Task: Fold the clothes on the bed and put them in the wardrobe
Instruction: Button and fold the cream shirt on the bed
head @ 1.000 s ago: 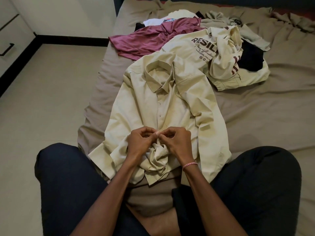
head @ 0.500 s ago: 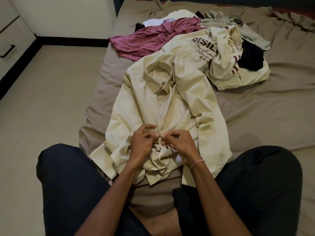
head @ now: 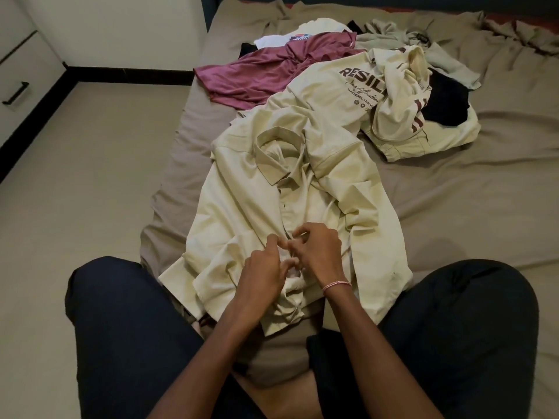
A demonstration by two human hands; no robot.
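Fingers (head: pixel 271 241) on cream shirt (head: pixel 242 207).

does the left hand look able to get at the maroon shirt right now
Probably not yet: the left hand pinches the cream collared shirt, and the maroon shirt lies farther up the bed, mostly uncovered.

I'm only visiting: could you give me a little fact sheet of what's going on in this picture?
Place: bed with a brown sheet, seen from the person's head
Garment in work: cream shirt, front up, collar away from the person
Left hand: pinches the shirt's front opening, low down
Right hand: pinches the same spot from the other side; thread bracelet on the wrist
Likely action: buttoning, though no button shows clearly
Waiting pile: maroon top, printed cream top, black garment, beyond the shirt
Folded so far: none in view
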